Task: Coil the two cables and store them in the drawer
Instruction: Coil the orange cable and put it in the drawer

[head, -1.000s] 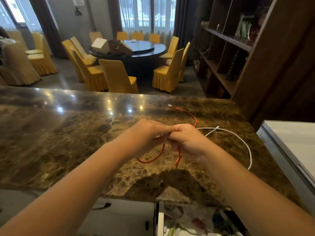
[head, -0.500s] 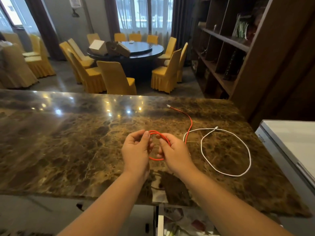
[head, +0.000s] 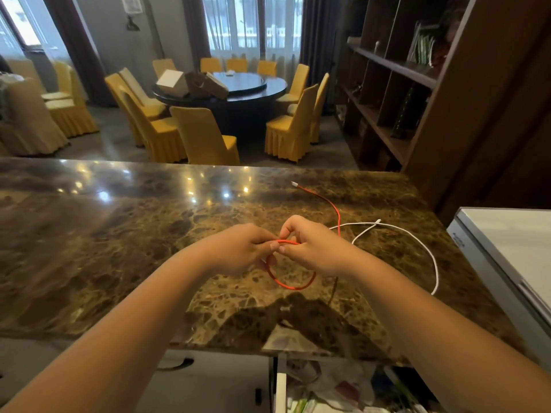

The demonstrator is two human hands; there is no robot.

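Observation:
An orange-red cable [head: 290, 284] is pinched between both my hands just above the brown marble counter [head: 119, 248]. A small loop of it hangs below my fingers, and its free end runs away from me to a white plug at the far side. My left hand [head: 238, 253] and my right hand [head: 313, 248] meet at the top of that loop. A white cable [head: 429, 254] lies in a loose open ring on the counter to the right of my right hand. Below the counter's near edge an open drawer [head: 280, 391] shows, full of mixed items.
A white appliance [head: 507, 251] stands at the right edge beside the counter. Dark wooden shelves [head: 396, 70] rise at the back right. Beyond the counter stand a round dark table [head: 238, 87] and several yellow-covered chairs. A closed drawer front with a black handle [head: 176, 365] sits lower left.
My hands have come together again and moved slightly away from me. The orange loop now hangs lower and larger below my fingers than half a second ago.

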